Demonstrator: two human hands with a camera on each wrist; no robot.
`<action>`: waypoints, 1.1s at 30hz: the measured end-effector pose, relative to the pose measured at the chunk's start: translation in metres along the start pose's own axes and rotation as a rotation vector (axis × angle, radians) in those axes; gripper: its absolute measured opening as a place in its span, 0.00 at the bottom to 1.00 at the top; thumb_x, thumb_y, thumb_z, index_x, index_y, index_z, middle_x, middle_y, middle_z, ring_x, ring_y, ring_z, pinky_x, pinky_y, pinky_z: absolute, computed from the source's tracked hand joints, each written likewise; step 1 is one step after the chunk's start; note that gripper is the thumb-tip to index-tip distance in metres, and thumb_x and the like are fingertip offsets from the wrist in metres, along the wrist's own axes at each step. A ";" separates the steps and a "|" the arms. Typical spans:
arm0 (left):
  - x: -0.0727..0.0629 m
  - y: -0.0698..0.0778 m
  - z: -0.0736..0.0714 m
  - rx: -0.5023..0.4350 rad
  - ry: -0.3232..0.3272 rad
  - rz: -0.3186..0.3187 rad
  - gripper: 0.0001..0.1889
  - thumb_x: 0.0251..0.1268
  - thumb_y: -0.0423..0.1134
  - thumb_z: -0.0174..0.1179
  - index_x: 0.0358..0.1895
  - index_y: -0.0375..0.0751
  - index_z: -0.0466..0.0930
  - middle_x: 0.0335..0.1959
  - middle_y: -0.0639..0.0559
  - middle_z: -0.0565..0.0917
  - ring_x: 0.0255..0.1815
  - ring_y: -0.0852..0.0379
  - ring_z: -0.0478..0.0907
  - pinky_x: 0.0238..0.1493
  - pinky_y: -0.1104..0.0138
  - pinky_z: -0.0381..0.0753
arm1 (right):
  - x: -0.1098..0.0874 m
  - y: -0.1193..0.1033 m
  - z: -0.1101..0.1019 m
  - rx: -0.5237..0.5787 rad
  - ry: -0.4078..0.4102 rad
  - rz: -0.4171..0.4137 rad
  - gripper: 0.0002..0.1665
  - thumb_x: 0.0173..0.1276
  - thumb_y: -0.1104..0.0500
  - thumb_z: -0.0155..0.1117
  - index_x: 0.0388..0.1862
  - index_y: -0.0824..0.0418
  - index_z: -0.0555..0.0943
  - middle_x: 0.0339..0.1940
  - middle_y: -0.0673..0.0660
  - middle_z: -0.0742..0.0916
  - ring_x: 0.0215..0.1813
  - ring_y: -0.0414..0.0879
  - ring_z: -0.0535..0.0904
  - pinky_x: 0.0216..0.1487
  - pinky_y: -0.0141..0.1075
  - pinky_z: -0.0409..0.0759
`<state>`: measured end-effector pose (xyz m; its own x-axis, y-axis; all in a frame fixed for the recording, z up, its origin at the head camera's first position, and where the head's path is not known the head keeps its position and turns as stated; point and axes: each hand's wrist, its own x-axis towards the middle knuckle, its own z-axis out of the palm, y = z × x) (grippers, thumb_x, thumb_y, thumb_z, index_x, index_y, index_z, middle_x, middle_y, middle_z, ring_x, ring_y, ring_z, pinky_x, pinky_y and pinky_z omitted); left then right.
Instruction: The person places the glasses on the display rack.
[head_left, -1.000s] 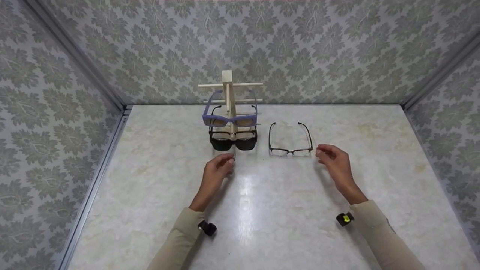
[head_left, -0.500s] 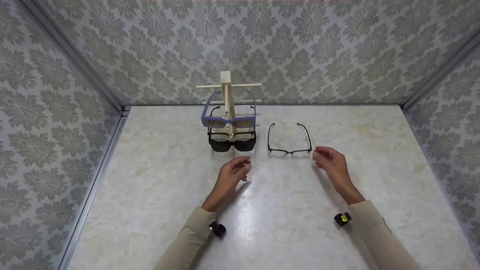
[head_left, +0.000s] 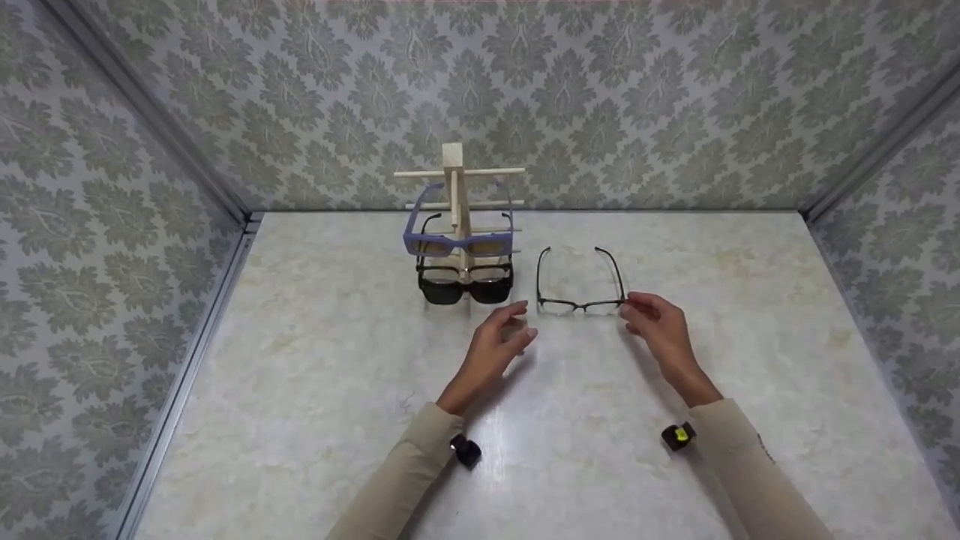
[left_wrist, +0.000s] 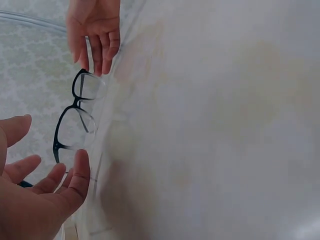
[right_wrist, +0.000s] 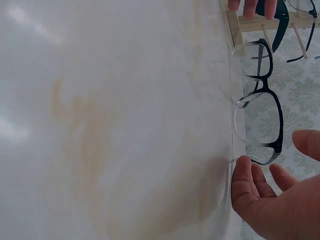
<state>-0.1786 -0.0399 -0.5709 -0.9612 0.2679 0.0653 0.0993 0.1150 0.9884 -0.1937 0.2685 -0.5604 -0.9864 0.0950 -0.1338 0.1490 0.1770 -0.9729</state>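
Note:
A pair of black-rimmed eyeglasses (head_left: 579,307) with clear lower rims rests on the table, temples unfolded toward the back wall. My right hand (head_left: 664,334) has its fingertips at the right front corner of the frame. In the right wrist view, its thumb stands apart from the fingers, near the hinge of the eyeglasses (right_wrist: 281,115). My left hand (head_left: 491,349) is in front of the left side of the same pair, thumb and fingers spread with nothing between them. From the left wrist view, its fingertips come near the left corner of the eyeglasses (left_wrist: 76,103).
Left of the eyeglasses stands a wooden display rack (head_left: 452,155) with crosswise pegs. It bears purple-framed glasses (head_left: 457,246), a thin dark pair below them, and black sunglasses (head_left: 442,292) lowest. Patterned walls enclose the marbled table (head_left: 300,375) at the back and sides.
My left hand has moved right from in front of the rack toward the eyeglasses, its fingers spreading. My right hand has shifted slightly left to the frame's corner. The eyeglasses stay in place.

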 end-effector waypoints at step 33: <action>0.047 -0.008 0.034 0.088 0.089 -0.010 0.34 0.79 0.33 0.66 0.82 0.27 0.65 0.64 0.34 0.79 0.61 0.44 0.78 0.61 0.57 0.82 | 0.012 0.008 0.010 0.161 0.080 -0.015 0.26 0.82 0.60 0.71 0.70 0.74 0.80 0.51 0.58 0.92 0.50 0.41 0.89 0.52 0.32 0.89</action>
<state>-0.2161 0.0049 -0.5805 -0.9810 0.1804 0.0717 0.1083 0.2022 0.9733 -0.2053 0.2611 -0.5717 -0.9789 0.1725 -0.1094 0.1146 0.0203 -0.9932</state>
